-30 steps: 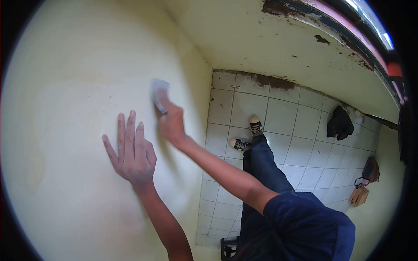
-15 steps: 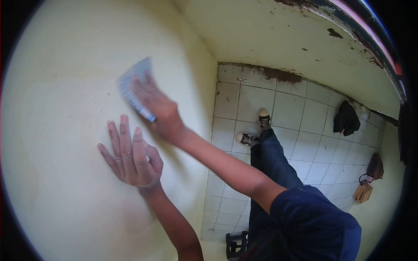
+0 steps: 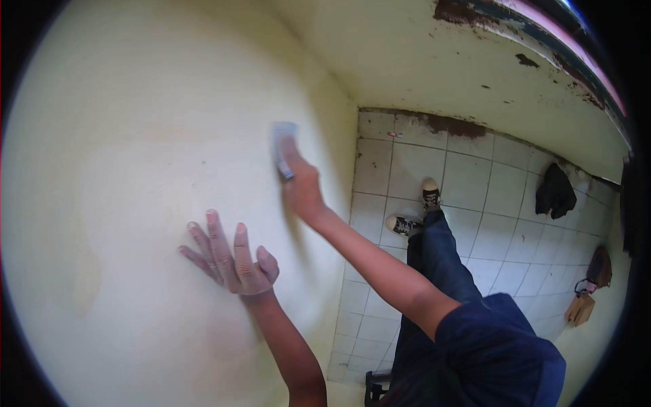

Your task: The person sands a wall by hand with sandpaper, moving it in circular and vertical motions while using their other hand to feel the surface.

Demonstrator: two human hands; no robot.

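A pale yellow wall fills the left of the head view. My left hand lies flat against it with the fingers spread, holding nothing. My right hand reaches lower down the wall and presses a small pale blue-grey pad or sheet against the paint, near the corner where the wall meets the floor. My fingers cover the lower part of the pad.
A white tiled floor lies below, with my two sneakers and jeans on it. A dark cloth bundle, a brown bag and a small cardboard box sit near a peeling side wall.
My right hand slid the pad up the wall to the left, then back down toward the floor corner. My left hand stayed flat on the wall, shifting slightly.
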